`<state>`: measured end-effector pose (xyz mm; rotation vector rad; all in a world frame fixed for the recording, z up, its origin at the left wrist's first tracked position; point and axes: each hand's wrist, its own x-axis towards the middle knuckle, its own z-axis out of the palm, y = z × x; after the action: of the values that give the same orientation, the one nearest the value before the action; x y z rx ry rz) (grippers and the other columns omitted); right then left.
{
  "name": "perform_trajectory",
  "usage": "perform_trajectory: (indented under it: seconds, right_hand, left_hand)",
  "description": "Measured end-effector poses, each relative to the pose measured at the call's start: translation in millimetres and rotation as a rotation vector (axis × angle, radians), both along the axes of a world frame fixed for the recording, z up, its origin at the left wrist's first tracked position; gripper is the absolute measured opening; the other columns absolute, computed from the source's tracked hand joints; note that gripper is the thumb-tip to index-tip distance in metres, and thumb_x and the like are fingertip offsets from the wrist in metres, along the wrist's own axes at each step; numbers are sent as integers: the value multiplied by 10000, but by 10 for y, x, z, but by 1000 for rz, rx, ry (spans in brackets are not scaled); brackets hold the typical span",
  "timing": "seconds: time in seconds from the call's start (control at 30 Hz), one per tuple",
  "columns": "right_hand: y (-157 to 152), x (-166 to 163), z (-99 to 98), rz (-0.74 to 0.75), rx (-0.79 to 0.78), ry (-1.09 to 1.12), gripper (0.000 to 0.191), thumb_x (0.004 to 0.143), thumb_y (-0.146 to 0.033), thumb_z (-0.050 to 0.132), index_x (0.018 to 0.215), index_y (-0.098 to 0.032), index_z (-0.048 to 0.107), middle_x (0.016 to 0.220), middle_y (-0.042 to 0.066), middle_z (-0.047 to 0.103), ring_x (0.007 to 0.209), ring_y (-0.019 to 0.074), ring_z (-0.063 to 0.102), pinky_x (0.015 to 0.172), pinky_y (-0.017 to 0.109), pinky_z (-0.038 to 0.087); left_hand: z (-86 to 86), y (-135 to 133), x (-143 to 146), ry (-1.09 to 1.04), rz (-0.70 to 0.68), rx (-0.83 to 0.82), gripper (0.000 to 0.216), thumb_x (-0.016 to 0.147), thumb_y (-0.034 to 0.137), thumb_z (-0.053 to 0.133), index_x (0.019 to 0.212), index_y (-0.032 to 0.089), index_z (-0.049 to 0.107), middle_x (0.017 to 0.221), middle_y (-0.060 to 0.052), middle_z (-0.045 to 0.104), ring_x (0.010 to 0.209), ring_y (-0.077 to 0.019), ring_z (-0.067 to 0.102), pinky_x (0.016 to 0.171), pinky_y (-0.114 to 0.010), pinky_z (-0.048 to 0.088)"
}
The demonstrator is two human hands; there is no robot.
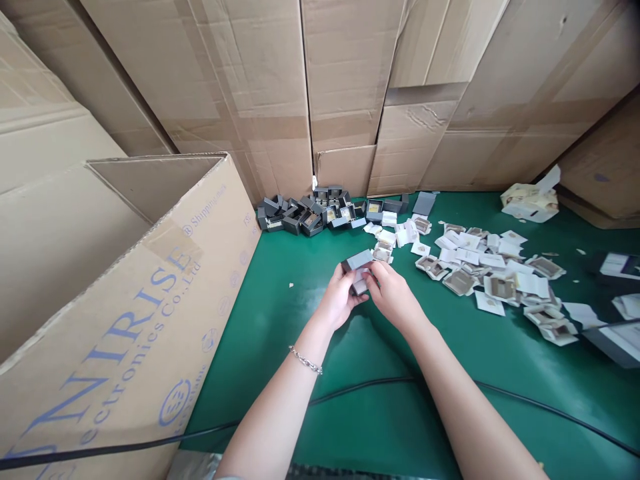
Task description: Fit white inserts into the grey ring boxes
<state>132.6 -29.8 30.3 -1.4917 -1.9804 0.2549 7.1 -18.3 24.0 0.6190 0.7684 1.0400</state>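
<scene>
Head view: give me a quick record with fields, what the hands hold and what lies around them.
left hand: grips small grey box; bracelet on wrist
right hand: grips the same box
behind hands: pile of dark grey boxes
right side: scattered white inserts
left side: large cardboard carton
surface: green table
foreground: black cable across table

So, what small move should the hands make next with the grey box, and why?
The left hand and right hand hold the small grey rectangular box above the green table; its lid looks partly raised, and the dark grey boxes piled behind lie open. Probably open the lid further.
</scene>
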Motion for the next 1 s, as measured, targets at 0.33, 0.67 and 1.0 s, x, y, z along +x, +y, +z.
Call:
perform_trajectory:
  seconds: [0.33,0.67,1.0]
  right_hand:
    - [-26,-184,131,-38,-53,-126,141,887,-205,353,812,-194,472,823,51,535,646,159,545,520,249,396]
    - [-36,-197,131,-99,-11,-227,136,886,-185,384,845,-183,515,786,37,536,630,147,508,520,243,336]
    - [-42,-213,189,-169,-87,-391,154,865,-162,429,789,-173,561,784,36,548,696,149,516,515,247,306]
  left_hand:
    - [-111,18,45,17,50,9,296,771,459,592,962,268,471,841,24,572,687,-100,557,578,-229,468]
    - [-90,13,59,60,62,69,298,782,459,577,959,260,443,759,41,508,630,-84,501,536,-194,438]
    - [-75,-12,68,154,15,122,296,812,486,516,945,235,433,644,62,464,506,-65,437,462,-182,380]
